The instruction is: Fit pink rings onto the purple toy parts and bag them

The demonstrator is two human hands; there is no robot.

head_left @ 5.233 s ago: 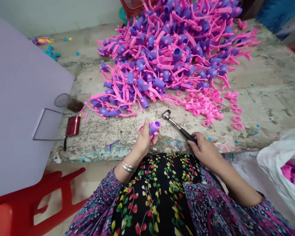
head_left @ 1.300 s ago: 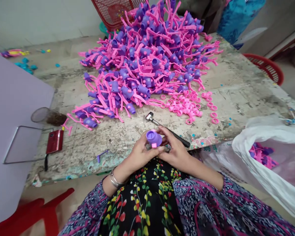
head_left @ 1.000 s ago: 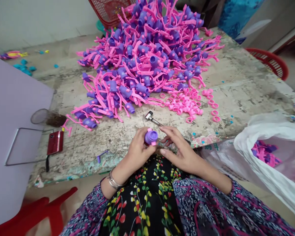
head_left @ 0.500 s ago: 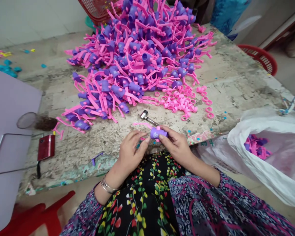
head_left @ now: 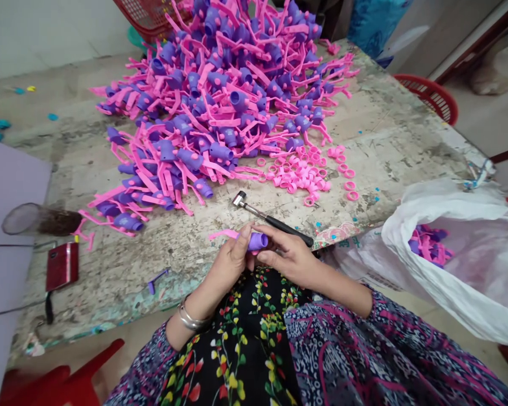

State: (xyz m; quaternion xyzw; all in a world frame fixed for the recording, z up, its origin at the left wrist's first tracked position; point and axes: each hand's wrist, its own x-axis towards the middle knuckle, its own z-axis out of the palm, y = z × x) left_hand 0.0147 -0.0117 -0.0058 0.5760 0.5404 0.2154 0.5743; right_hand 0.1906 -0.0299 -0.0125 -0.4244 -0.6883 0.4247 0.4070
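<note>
Both hands meet over the near table edge. My left hand [head_left: 228, 262] and my right hand [head_left: 290, 256] are closed together on one purple and pink toy part [head_left: 256, 241], its pink strip sticking out to the left. A small hammer [head_left: 271, 218] with a black handle lies on the table just beyond my fingers. Behind it spreads a big heap of purple and pink parts [head_left: 220, 101], with a cluster of loose pink rings [head_left: 305, 175] to its right.
A white plastic bag [head_left: 452, 254] holding more such parts hangs open at the right. A red phone [head_left: 62, 265] and a clear cup [head_left: 38, 220] sit at the left by a lilac board [head_left: 8, 186]. Red baskets [head_left: 427, 96] stand behind; a red stool [head_left: 68, 383] is below.
The part has turned in my hands from upright to lying sideways, and both hands now grip it closer together. The view has drifted to the right.
</note>
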